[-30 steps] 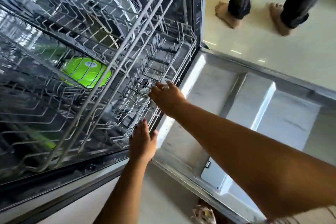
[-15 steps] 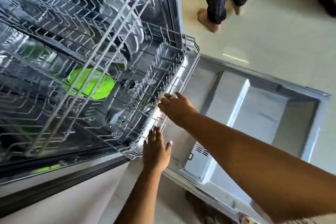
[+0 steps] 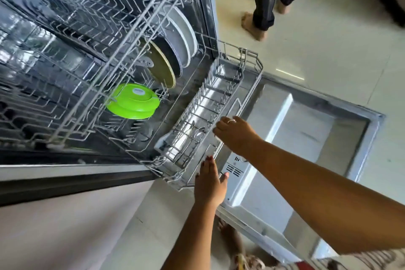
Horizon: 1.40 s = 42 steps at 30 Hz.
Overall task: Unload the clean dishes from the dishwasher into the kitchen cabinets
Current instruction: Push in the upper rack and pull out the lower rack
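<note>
We are curling the fingers of our right hand [image 3: 235, 136] over the front rim of the lower rack [image 3: 249, 92]. Our left hand [image 3: 210, 186], fingers straight and pressed together, is touching the same rim nearer us. The rack is jutting out over the open door [image 3: 311, 129]. Inside it, a green bowl [image 3: 133, 103] is lying base up, left of the standing plates [image 3: 184, 35]. Its small white label is too blurred for us to read.
</note>
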Tool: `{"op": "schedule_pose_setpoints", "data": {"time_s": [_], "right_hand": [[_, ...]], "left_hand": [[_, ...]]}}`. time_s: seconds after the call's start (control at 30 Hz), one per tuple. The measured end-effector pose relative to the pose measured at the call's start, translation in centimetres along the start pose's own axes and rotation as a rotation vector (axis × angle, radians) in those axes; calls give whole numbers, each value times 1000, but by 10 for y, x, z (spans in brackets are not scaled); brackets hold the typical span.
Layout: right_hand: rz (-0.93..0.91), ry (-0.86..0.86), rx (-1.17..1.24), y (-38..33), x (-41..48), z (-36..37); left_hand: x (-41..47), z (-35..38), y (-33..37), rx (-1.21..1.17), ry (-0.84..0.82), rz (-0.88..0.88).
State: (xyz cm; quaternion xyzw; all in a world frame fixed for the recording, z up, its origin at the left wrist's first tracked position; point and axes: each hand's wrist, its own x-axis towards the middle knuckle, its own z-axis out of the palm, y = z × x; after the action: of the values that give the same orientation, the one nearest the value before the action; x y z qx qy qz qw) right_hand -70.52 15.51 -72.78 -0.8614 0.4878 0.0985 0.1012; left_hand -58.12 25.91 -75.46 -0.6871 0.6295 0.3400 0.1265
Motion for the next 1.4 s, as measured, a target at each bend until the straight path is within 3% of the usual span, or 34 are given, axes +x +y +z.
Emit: {"op": "schedule_pose_setpoints", "data": {"time_s": [0.1,0.3,0.47,0.73,0.83,1.03,1.1,1.4], "right_hand": [[-16,92,31,8,-19,15],[-1,-76,10,22,-62,3],[63,-32,97,29,-93,10],[102,-58,105,45,-143,24],[108,-72,78,51,-158,26],[185,-160,-8,60,-196,15],[177,-271,-16,62,-209,4],[144,-416,-52,76,-236,3]], "left_hand": [[-10,11,13,-25,-37,-7],[-28,32,40,-74,-67,17],[-39,44,66,-113,-44,57],[-51,44,124,-576,86,72],[-58,45,140,-690,31,17],[-74,53,163,-641,-80,19],[-81,55,171,-631,-109,32],[-96,69,196,-610,-219,33]]}}
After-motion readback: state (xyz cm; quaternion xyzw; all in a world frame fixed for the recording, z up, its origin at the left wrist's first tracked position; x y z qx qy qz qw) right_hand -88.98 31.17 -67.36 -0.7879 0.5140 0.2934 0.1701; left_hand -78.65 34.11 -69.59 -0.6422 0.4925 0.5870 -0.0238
